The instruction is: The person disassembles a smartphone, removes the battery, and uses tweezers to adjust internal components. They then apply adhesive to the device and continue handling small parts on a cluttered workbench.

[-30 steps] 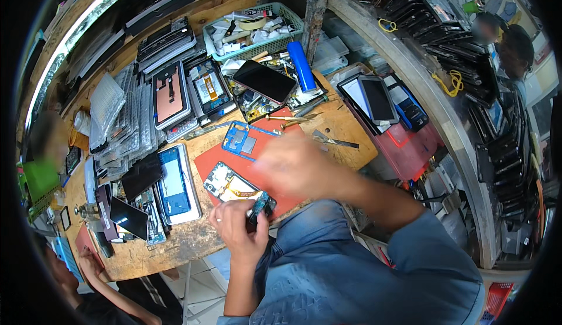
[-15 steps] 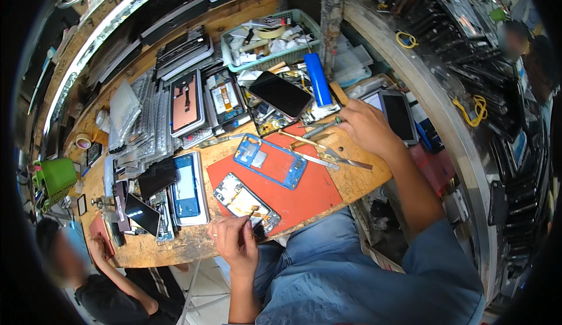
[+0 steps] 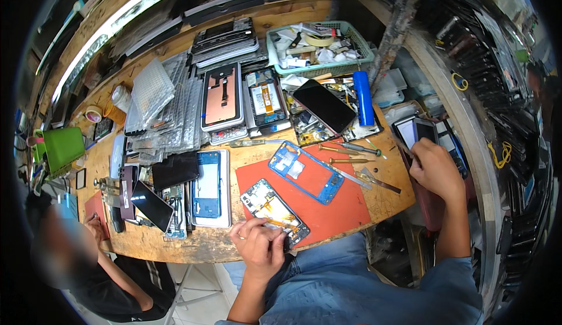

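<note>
Marking on the white tube [image 3: 318, 30] in the green basket [image 3: 351, 67], at the far side of the table [image 3: 175, 247], is too small to read. The opened phone [image 3: 270, 207] lies face-down or face-up, which cannot be told, on the near left part of the red mat [image 3: 348, 215], slanting from far left to near right. It has a dark rim, a whitish interior and gold ribbon cables [image 3: 280, 221] toward its near end. A separate blue frame [image 3: 285, 160] with a large rectangular opening lies flat on the far part of the mat, just beside the phone. The hands are well apart. The left hand [image 3: 257, 246] is at the near left edge of the phone, fingers bent and thumb close to them; whether they grip the phone or a small part cannot be told. The right hand [image 3: 438, 168] is raised at the right edge of the table, fingers curled inward; a thin dark strip [image 3: 404, 146] shows at its fingertips, but a grip on it cannot be confirmed. Between the frame and the right hand lie gold-coloured screwdrivers [image 3: 350, 161] and a dark metal blade [image 3: 385, 184].
</note>
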Demonstrator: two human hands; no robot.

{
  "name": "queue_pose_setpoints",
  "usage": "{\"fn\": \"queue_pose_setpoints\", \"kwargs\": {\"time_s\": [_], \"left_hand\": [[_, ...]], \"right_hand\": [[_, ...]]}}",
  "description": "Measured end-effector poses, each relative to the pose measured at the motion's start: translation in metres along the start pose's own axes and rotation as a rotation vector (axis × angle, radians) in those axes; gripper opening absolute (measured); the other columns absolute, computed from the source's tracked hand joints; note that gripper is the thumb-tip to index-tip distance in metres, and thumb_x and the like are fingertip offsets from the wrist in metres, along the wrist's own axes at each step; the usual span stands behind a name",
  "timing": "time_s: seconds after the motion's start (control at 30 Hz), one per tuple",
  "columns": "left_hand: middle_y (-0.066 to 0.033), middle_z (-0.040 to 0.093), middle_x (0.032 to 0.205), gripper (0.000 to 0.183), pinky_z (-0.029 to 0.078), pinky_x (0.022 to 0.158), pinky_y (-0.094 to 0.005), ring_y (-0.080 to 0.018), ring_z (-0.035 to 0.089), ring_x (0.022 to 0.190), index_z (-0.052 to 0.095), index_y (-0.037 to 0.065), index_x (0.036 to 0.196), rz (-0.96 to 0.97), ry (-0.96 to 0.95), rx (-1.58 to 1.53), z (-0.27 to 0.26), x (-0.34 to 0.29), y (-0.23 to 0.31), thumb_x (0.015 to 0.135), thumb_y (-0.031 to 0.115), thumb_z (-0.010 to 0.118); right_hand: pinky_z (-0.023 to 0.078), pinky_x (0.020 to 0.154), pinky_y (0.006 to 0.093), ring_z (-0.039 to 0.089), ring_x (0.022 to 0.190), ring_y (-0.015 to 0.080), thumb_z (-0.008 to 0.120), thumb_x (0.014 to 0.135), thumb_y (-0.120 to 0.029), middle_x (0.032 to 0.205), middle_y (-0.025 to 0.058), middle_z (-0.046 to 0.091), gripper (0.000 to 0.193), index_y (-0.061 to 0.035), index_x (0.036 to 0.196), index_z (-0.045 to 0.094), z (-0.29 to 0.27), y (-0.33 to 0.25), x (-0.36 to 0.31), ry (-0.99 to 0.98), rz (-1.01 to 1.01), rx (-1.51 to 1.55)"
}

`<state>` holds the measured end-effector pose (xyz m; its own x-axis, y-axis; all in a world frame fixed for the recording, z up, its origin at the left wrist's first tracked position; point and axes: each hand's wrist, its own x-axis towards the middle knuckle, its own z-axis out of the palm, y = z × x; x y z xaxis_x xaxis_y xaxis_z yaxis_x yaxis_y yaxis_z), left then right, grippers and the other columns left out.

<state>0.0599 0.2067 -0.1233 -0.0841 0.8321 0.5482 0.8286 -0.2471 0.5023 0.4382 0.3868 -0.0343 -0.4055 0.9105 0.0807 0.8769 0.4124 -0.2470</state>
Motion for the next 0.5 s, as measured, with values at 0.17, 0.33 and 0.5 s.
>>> {"fn": "queue_pose_setpoints", "kwargs": {"time_s": [0.17,0.33,0.5], "left_hand": [[0.0012,0.070,0.089,0.021,0.037,0.105,-0.0467,-0.0242,0.069,0.101,0.073,0.015,0.093,0.038,0.002,-0.075,-0.001,0.004,-0.002,0.078,0.014,0.089],[0.0010,0.071,0.092,0.022,0.039,0.104,-0.0439,-0.0231,0.069,0.101,0.075,0.015,0.094,0.042,0.004,-0.106,-0.003,0.006,-0.002,0.077,0.014,0.088],[0.0001,0.070,0.093,0.021,0.041,0.102,-0.0434,-0.0226,0.069,0.099,0.075,0.014,0.095,0.031,-0.006,-0.118,-0.002,0.002,-0.004,0.078,0.013,0.087]], "right_hand": [[0.063,0.085,0.0301,0.076,0.094,0.0155,0.071,0.099,0.006,0.106,0.0095,0.074,0.018,0.0051,0.116,0.067,0.022,-0.046,0.061,0.226,-0.021,0.711],[0.062,0.093,0.0301,0.076,0.107,0.0172,0.073,0.100,0.003,0.117,0.0109,0.075,0.024,0.0040,0.122,0.067,0.081,-0.084,0.189,0.376,-0.158,1.167],[0.064,0.085,0.0318,0.080,0.095,0.0183,0.075,0.097,0.001,0.104,0.0132,0.080,0.022,0.0056,0.118,0.070,0.118,-0.100,0.248,0.511,-0.100,0.992]]}}
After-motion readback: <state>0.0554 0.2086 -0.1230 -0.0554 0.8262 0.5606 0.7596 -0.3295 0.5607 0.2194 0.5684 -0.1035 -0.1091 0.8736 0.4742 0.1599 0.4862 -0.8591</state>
